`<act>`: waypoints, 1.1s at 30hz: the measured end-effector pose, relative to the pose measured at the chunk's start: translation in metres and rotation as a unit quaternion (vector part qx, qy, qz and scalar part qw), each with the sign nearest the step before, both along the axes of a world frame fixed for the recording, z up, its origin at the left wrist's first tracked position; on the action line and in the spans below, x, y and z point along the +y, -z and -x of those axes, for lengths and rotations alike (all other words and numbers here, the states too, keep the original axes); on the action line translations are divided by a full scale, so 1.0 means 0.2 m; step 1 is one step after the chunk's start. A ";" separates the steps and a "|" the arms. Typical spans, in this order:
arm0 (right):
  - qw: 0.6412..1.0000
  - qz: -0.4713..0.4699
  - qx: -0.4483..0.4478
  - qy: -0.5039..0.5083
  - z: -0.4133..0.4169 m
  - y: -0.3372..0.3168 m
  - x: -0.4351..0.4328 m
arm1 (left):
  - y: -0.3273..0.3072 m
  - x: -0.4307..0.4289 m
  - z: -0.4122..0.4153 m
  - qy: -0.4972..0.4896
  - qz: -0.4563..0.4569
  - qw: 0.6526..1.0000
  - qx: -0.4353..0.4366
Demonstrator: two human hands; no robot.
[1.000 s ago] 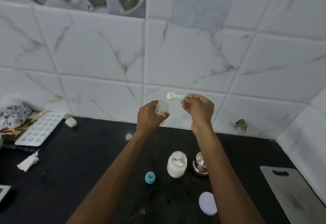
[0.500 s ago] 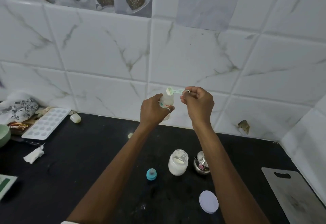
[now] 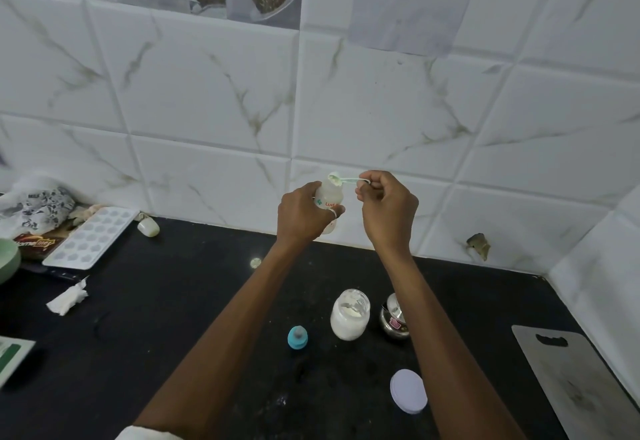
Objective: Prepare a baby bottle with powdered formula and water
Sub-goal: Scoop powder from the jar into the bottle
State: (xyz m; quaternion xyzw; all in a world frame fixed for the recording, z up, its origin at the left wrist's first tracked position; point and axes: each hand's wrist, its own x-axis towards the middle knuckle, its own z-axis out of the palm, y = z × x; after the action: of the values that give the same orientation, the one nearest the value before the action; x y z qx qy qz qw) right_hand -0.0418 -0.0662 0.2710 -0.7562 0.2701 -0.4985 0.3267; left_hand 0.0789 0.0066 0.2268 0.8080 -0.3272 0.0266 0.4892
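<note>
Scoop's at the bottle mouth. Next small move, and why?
Probably roll the right hand to tip the scoop over, emptying it into the bottle. The scoop's bowl sits right at the bottle's open mouth and looks to have powder in it, while the left hand grips the bottle raised above the counter.

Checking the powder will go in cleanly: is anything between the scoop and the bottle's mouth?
Nothing visible. The scoop sits at the open mouth of the bottle; the left hand holds it below the neck, the right hand pinches the scoop's handle, clear of the opening.
</note>
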 end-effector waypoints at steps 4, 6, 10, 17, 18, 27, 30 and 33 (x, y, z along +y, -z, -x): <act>0.999 0.039 0.000 -0.003 0.00 0.02 0.01 | 0.00 0.00 -0.01 -0.001 -0.002 1.000 -0.005; 0.999 0.053 0.002 -0.003 0.00 0.02 0.01 | 0.00 0.00 -0.01 -0.002 -0.002 1.000 -0.006; 0.998 0.063 0.005 -0.003 0.00 0.03 0.01 | 0.00 0.01 -0.01 -0.002 -0.002 1.000 -0.005; 0.999 0.039 -0.007 -0.003 0.00 0.05 0.00 | 0.01 0.01 -0.01 -0.001 -0.007 1.000 -0.006; 0.999 0.038 -0.007 0.000 0.00 0.05 0.00 | 0.01 0.01 -0.01 0.000 -0.008 1.000 -0.006; 0.999 0.031 -0.008 0.000 0.01 0.07 0.00 | 0.02 0.02 0.00 0.005 -0.017 1.000 -0.008; 1.000 0.030 -0.006 -0.004 0.01 0.08 0.00 | 0.03 0.02 0.01 0.008 -0.015 1.000 -0.004; 1.000 0.027 -0.003 -0.006 0.00 0.09 0.01 | 0.03 0.02 0.01 0.008 -0.013 1.000 -0.002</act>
State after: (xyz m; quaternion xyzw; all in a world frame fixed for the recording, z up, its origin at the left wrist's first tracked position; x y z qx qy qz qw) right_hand -0.0427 -0.0647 0.2527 -0.7649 0.2510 -0.5059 0.3096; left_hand 0.0778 0.0108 0.2203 0.8117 -0.3346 0.0204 0.4783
